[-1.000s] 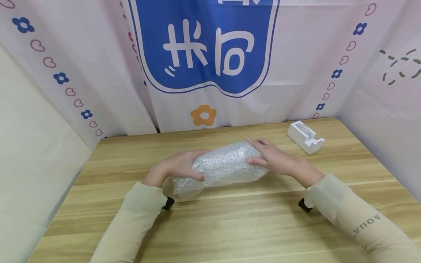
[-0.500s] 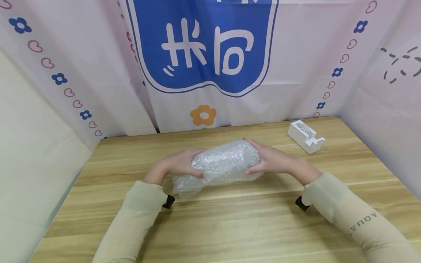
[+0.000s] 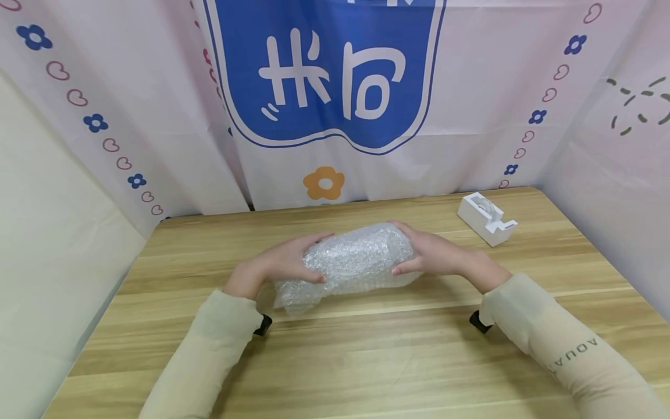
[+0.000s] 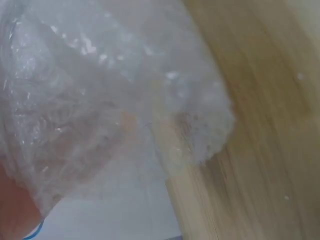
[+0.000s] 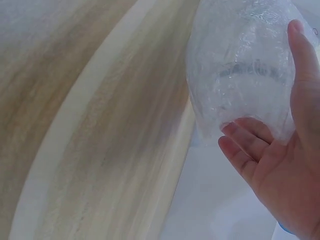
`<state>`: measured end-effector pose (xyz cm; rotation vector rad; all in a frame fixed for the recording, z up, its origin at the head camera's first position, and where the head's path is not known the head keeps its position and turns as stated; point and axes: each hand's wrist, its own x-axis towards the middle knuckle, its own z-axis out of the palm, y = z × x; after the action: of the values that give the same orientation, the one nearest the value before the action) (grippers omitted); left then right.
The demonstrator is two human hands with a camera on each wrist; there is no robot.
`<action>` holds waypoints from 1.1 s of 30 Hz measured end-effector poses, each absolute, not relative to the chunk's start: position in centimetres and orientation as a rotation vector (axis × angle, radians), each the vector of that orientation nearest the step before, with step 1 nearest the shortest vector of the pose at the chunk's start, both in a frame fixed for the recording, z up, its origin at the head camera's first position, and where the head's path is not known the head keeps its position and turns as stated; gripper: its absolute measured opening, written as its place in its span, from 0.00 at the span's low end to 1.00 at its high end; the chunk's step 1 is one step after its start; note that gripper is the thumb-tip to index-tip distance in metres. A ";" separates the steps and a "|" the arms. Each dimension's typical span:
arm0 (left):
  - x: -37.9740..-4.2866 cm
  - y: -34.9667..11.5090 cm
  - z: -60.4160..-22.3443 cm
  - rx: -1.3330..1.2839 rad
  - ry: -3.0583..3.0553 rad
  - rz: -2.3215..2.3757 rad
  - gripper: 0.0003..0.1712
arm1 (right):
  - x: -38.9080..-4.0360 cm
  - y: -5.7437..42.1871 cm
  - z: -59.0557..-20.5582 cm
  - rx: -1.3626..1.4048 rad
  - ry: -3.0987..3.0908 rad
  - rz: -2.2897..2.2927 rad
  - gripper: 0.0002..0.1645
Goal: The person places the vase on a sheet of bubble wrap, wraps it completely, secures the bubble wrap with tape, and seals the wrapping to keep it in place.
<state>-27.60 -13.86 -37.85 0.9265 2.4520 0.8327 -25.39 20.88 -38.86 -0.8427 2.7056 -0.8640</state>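
A roll-shaped bundle in clear bubble wrap [image 3: 361, 256] lies slantwise above the middle of the wooden table. My left hand [image 3: 285, 261] grips its left end, thumb on the near side and fingers over the far side. Around the right end curls my right hand [image 3: 439, 254], its thumb on the near face. Dark markings show faintly through the bubble wrap [image 5: 245, 55] in the right wrist view, where my right fingers [image 5: 245, 142] bend under the end. A loose flap of wrap [image 4: 200, 110] hangs out at the left end.
A white tape dispenser [image 3: 485, 219] stands at the back right of the wooden table [image 3: 366, 361]. Behind the table hangs a printed curtain [image 3: 450, 157] with a blue emblem. Pale fabric walls close off both sides.
My right hand has shifted slightly left and its thumb has slid lower on the bundle's near face, its fingers closing round the end. My left hand stays nearly in place.
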 end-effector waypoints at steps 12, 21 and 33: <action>-25.6 -12.4 -38.1 1.444 2.848 0.339 0.61 | -26.0 21.2 -37.9 -0.830 2.608 -0.890 0.62; -24.5 -11.5 -38.9 1.530 2.960 0.129 0.63 | -27.0 21.1 -37.8 -0.898 2.510 -0.950 0.58; -24.1 -11.2 -38.7 1.427 2.959 0.150 0.64 | -28.3 21.4 -37.2 -0.892 2.369 -0.988 0.54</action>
<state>-24.06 -11.17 -38.74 1.4266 2.9585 0.1504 -28.32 21.45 -37.19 -0.8925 2.3694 -0.9878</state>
